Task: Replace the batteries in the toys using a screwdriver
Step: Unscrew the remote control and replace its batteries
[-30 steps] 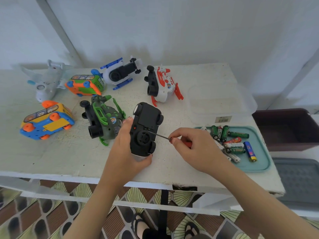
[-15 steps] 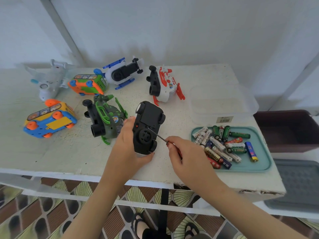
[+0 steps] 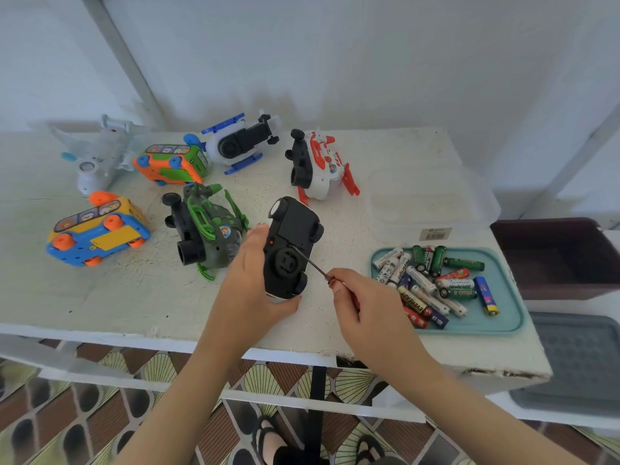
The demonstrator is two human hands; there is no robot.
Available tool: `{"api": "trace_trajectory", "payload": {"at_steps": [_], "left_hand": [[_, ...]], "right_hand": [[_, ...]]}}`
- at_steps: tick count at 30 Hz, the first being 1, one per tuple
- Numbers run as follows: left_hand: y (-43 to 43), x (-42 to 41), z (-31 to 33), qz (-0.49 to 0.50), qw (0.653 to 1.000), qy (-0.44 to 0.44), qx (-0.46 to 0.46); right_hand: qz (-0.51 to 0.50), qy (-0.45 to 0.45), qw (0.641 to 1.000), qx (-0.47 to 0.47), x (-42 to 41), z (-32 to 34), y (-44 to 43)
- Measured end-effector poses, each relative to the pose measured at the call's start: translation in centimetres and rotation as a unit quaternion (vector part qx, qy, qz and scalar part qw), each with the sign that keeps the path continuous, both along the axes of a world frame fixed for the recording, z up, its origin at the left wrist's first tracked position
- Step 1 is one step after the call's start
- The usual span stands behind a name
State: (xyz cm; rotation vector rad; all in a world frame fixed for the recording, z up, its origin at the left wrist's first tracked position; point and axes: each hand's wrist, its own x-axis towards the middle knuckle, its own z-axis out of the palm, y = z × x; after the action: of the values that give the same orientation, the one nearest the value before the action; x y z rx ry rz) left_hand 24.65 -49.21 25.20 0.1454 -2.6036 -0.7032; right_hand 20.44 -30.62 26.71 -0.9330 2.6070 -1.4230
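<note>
My left hand [image 3: 250, 280] grips an upturned toy [image 3: 290, 243] whose black underside faces me, near the front middle of the white table [image 3: 134, 297]. My right hand [image 3: 364, 310] pinches a small red-handled screwdriver [image 3: 313, 265]; its thin metal shaft slants up-left and its tip touches the black underside beside the round centre part. Most of the red handle is hidden in my fingers. A teal tray [image 3: 503, 322] at the right holds several loose batteries [image 3: 432, 280].
Other toys lie on the table: a green helicopter [image 3: 208, 229], a red-and-white one [image 3: 322, 166], a blue-and-white one [image 3: 241, 142], two buses [image 3: 97, 229] [image 3: 172, 162] and a pale plane [image 3: 95, 156]. A clear lid [image 3: 432, 203] lies behind the tray. A dark bin [image 3: 553, 256] stands off the table's right side.
My right hand has drawn back toward me and turned, uncovering the left part of the battery tray. The screwdriver tip stays on the toy's underside. My left hand keeps its hold.
</note>
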Motion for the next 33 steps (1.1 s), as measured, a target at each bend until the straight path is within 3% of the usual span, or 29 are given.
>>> {"api": "trace_trajectory", "payload": {"at_steps": [10,23,27,31,33], "left_hand": [[-1.8,0.3,0.5,-0.042,0.998,-0.037,-0.024],[-1.5,-0.1,0.5,-0.029,0.999,-0.028,-0.008],[-1.5,0.0,0.6,-0.025,0.999,-0.023,-0.003],[-2.0,0.0,1.0,-0.029,0.999,-0.037,0.015],[-2.2,0.0,1.2,-0.042,0.998,-0.046,0.016]], "right_hand": [[0.045,-0.101,0.994,-0.011,-2.3,1.5,0.7],[-0.014,-0.083,0.996,-0.024,0.0,0.1,-1.3],[-0.033,-0.156,0.986,-0.058,0.0,0.0,-1.8],[-0.009,-0.334,0.936,-0.111,-0.9,0.4,-1.8],[0.007,-0.321,0.944,-0.077,-1.9,1.1,-1.2]]}}
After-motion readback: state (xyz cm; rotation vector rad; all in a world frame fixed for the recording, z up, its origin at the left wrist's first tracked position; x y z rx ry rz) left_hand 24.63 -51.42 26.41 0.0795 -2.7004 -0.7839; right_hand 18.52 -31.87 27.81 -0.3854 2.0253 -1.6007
